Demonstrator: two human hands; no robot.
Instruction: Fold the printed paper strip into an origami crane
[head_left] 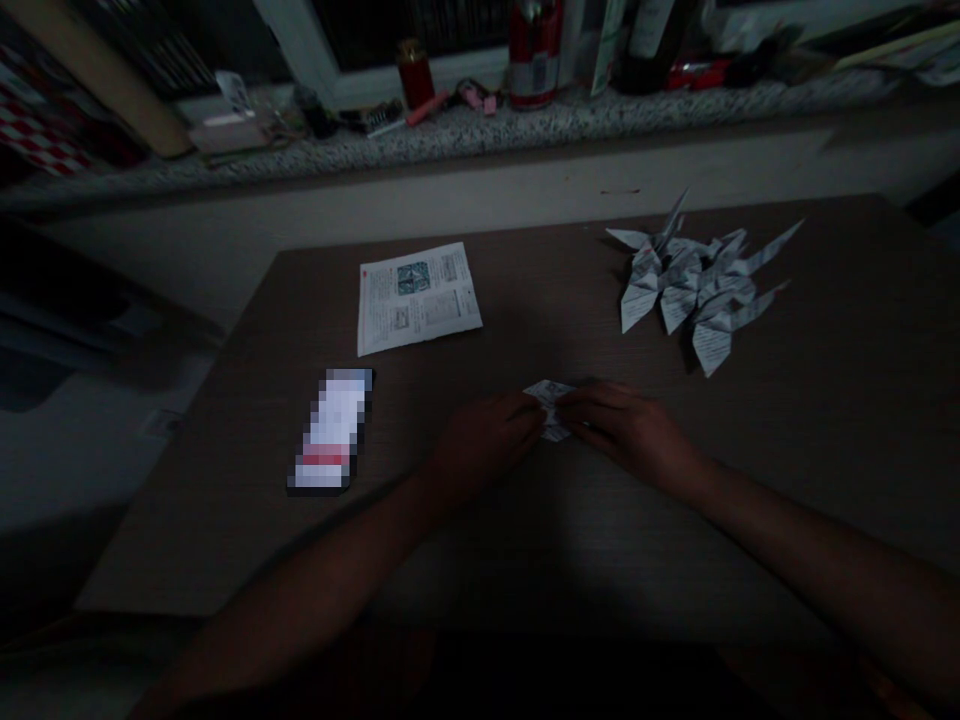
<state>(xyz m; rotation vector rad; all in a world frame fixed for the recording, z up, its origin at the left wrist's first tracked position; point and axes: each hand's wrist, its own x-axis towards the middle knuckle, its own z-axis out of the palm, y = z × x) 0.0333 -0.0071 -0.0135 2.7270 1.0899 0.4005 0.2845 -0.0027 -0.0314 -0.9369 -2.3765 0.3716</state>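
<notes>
A small folded piece of printed paper (551,408) lies on the brown table (525,560), pinched from both sides. My left hand (484,445) grips its left edge with closed fingers. My right hand (626,430) presses on its right edge, fingers closed over it. Most of the paper is hidden under my fingertips. The room is dim.
Several folded paper cranes (694,285) are piled at the table's back right. A flat printed sheet (418,297) lies at the back left, and a phone (331,430) with a lit screen sits left of my hands. A cluttered stone ledge (480,135) runs behind the table.
</notes>
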